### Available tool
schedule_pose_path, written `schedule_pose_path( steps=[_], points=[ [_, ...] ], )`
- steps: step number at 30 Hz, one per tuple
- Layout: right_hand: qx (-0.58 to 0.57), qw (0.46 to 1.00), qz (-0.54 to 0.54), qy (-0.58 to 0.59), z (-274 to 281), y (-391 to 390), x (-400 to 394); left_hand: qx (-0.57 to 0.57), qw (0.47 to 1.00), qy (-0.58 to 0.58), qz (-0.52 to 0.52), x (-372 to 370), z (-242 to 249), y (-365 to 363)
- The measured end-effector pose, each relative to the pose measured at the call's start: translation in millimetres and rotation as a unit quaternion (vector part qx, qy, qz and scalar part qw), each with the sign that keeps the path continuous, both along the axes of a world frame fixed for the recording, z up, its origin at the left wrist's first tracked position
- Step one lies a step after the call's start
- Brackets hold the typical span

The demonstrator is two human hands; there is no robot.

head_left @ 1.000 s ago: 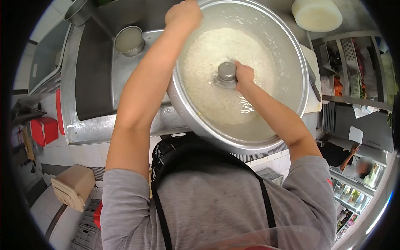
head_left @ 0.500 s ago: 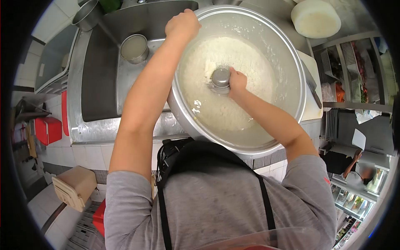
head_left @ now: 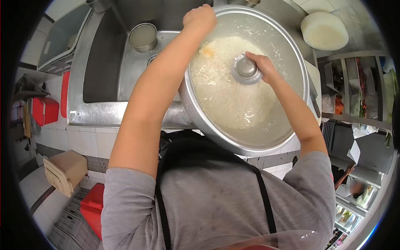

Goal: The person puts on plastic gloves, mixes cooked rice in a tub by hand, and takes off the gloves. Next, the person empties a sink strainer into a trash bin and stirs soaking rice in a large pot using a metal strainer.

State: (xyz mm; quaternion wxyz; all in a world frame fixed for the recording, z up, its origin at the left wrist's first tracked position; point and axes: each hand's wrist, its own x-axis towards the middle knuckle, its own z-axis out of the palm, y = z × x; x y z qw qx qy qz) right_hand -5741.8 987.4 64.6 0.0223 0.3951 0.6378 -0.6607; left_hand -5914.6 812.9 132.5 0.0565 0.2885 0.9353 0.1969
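Observation:
A large round metal pot [head_left: 194, 110] stands in front of me, overlapping the sink's right side and leaning slightly. Soaked rice [head_left: 246, 109] and cloudy water fill its bottom. My left hand [head_left: 201, 19] is closed over the pot's far-left rim. Inside the pot, the fingers of my right hand [head_left: 263, 67] hold a small round metal cup [head_left: 246, 68] at its right side. The cup sits at the surface of the rice and water. A yellowish patch [head_left: 207, 51] shows in the rice left of it.
The steel sink [head_left: 104, 62] on the left holds a metal container [head_left: 143, 37] of cloudy liquid. A thick white round block [head_left: 325, 31] stands back right. A knife [head_left: 313, 93] lies on a white board beside the pot. Another person [head_left: 352, 187] is at far right.
My right hand and the cup have moved right within the pot, and the cup shows more from above. The rice has shifted, and a yellowish patch now shows. My left hand stays on the rim.

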Motion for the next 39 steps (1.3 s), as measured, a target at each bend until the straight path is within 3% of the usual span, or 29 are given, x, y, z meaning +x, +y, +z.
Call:
schedule_pose_path(
  steps=[1, 5, 7, 12, 15, 20, 22, 24, 26, 28, 33, 35, 37, 39],
  points=[
    [0.036, 0.998, 0.014, -0.053, 2, 3, 5, -0.018, 1.0, 0.001, -0.004, 3, 4, -1],
    [0.128, 0.988, 0.023, -0.08, -28, 2, 16, -0.014, 1.0, 0.012, -0.006, -2, -7, 2],
    [0.106, 0.992, 0.005, -0.07, -30, 0, 16, 0.054, 0.997, 0.047, 0.023, -2, -17, 2],
    [0.14, 0.989, 0.007, -0.04, -53, -8, 19, 0.051, 0.997, 0.051, 0.02, -6, -17, 6],
    [0.221, 0.956, 0.188, -0.038, -51, -17, -5, 0.043, 0.998, 0.052, 0.014, -4, -21, 2],
    [0.208, 0.955, 0.199, -0.074, -52, -56, -21, 0.035, 0.999, 0.012, 0.026, -6, -18, 6],
    [0.136, 0.982, 0.129, -0.005, -68, -69, -19, 0.043, 0.999, 0.018, 0.026, -9, -19, 8],
    [0.164, 0.975, 0.149, 0.015, -72, -83, -23, 0.044, 0.998, 0.014, 0.035, -10, -20, 9],
    [0.238, 0.943, 0.231, 0.003, -63, -89, -35, 0.041, 0.998, 0.008, 0.039, -7, -18, 5],
    [0.197, 0.952, 0.234, -0.007, -64, -91, -39, 0.046, 0.998, 0.028, 0.021, -4, -14, 3],
    [0.264, 0.88, 0.372, 0.131, -19, -111, -21, 0.039, 0.999, 0.011, 0.028, -2, -7, 0],
    [0.244, 0.911, 0.327, 0.061, -18, -90, -2, 0.043, 0.999, 0.005, 0.029, -4, -10, 2],
    [0.045, 0.993, 0.108, 0.014, -34, -51, 28, 0.046, 0.998, 0.008, 0.036, -10, -18, 5],
    [-0.056, 0.991, -0.109, -0.047, -7, -48, 41, 0.05, 0.998, 0.012, 0.022, -7, -14, -1]
  ],
)
